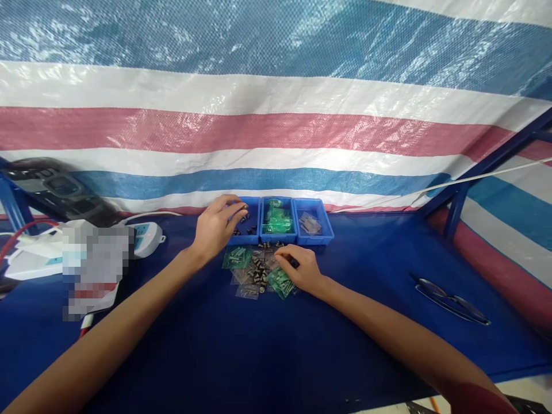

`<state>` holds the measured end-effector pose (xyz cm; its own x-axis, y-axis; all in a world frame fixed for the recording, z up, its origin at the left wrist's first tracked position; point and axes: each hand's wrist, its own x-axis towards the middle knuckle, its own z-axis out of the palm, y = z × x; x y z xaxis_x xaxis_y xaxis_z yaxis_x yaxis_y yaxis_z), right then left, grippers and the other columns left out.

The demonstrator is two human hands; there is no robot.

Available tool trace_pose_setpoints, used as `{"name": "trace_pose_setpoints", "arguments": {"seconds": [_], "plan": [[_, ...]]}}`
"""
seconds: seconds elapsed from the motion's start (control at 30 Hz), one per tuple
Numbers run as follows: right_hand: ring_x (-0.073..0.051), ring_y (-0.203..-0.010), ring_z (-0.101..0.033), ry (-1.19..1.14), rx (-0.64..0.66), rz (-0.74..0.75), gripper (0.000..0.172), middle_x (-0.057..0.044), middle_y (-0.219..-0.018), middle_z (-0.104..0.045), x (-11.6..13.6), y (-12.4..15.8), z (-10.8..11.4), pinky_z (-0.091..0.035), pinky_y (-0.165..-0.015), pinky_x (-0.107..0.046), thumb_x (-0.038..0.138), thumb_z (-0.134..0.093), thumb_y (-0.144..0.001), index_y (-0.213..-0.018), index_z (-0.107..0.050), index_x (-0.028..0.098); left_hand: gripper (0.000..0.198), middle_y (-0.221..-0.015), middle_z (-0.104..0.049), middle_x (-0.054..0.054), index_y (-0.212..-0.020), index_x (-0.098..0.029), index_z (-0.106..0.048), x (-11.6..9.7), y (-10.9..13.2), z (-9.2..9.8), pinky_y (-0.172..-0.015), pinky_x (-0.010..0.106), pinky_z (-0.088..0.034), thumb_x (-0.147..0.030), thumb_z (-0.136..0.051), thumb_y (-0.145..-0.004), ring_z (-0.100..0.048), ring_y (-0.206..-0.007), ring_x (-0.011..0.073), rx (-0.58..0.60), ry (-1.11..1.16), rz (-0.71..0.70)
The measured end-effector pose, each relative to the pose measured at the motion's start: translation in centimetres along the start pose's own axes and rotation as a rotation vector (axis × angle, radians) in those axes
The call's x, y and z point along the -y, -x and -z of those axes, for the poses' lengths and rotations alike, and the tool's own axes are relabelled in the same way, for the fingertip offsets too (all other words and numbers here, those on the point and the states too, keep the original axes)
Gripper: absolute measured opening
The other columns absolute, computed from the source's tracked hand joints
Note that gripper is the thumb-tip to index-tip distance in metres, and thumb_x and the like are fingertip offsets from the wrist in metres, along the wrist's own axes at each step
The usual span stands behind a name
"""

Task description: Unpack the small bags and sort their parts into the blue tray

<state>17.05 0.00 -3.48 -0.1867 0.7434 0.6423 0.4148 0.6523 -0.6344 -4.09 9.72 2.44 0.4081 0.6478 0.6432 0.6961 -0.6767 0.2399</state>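
My left hand [218,227] is over the left blue bin [254,206], thumb and fingertips pinched on a small dark screw [245,207]. More dark screws lie in that bin. The middle blue bin [279,237] holds green bags [277,219]; the right blue bin [314,237] holds clear bags [310,223]. In front of the bins is a pile of dark screws [259,272] with green and clear bags around it. My right hand [301,267] rests at the pile's right side, its fingers pressed together beside a green bag [281,283]; what they grip is too small to make out.
Glasses [452,302] lie on the blue table [276,356] at the right. A white power strip [147,239], cables and blurred papers [97,267] are at the left. Behind the bins hangs a striped sheet [276,132]; a blue frame [457,210] stands at the right.
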Motion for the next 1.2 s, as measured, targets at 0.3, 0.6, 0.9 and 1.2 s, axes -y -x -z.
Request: {"name": "trace_pose_setpoints", "arguments": {"seconds": [0.3,0.6,0.9,1.2], "plan": [[-0.012,-0.056,-0.052,0.0,0.001,-0.01,0.014,-0.002,-0.065,-0.058,0.0,0.0,0.0,-0.043,-0.054,-0.024,0.024,-0.048,-0.088,-0.086,-0.06,0.018,0.025,-0.124,-0.049,0.008,-0.105,-0.022,-0.064,1.3,0.2,-0.9,-0.095,0.043,-0.041,-0.022,-0.044,-0.09,-0.044,-0.115,0.0262,0.188,-0.155,-0.078],[-0.011,-0.054,-0.051,0.004,0.009,-0.017,0.015,-0.002,-0.064,-0.058,0.0,0.0,0.0,-0.043,-0.053,-0.024,0.024,-0.047,-0.088,-0.086,-0.061,0.018,0.02,-0.114,-0.056,0.008,-0.095,-0.02,-0.068,1.6,0.7,-1.5,-0.095,0.044,-0.039,-0.027,-0.049,-0.088,-0.049,-0.108,0.0256,0.318,-0.12,-0.099],[-0.011,-0.054,-0.051,-0.004,0.003,-0.025,0.014,-0.001,-0.064,-0.057,-0.1,0.0,-0.1,-0.042,-0.052,-0.024,0.024,-0.048,-0.088,-0.085,-0.061,0.018,0.019,-0.103,-0.06,0.007,-0.087,-0.019,-0.068,1.3,0.5,-1.2,-0.094,0.041,-0.039,-0.03,-0.052,-0.087,-0.052,-0.102,0.0237,0.333,-0.115,-0.08],[-0.012,-0.055,-0.052,0.007,-0.005,-0.023,0.014,-0.001,-0.064,-0.057,-0.1,0.0,0.0,-0.043,-0.055,-0.024,0.023,-0.049,-0.088,-0.085,-0.061,0.017,0.017,-0.103,-0.062,0.005,-0.09,-0.019,-0.067,1.1,0.4,-1.1,-0.094,0.039,-0.04,-0.029,-0.053,-0.086,-0.053,-0.101,0.0228,0.28,-0.123,-0.05]]}}
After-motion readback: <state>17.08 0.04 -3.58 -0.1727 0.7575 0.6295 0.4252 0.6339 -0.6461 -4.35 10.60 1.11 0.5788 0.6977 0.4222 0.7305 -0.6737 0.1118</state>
